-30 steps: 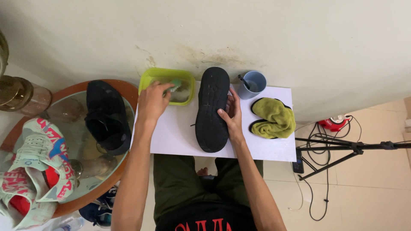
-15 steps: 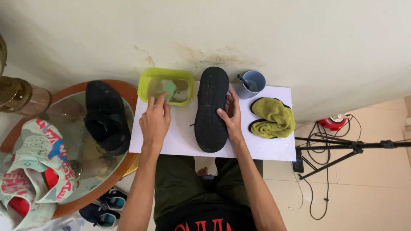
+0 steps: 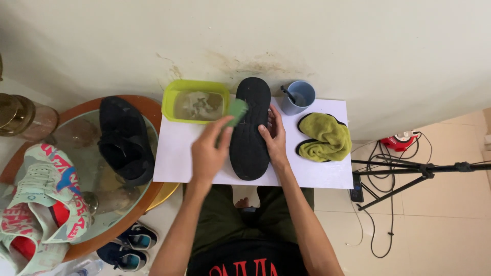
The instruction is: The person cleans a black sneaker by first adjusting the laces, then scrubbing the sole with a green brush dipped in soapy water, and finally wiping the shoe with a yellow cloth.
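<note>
**Head view: sole-up shoe scrubbed on a white board**

The cream wall, stained above the work spot, fills the far side; a tiled floor runs off to the right, with a tripod and cables on it. At left is a round glass-topped table carrying a second black shoe and a patterned sneaker.

The white board lies across the person's lap as the work surface. On it a black shoe lies sole up, toe towards the wall, so the tread is exposed. The right hand presses flat on its right edge, fingers spread rather than clenched, seemingly to steady it. The left hand is closed round a green scrubber, held against the sole's far left edge.

Just left of the shoe sits a green tub of cloudy water, within easy reach; a blue cup and a yellow-green cloth wait on the right.
</note>
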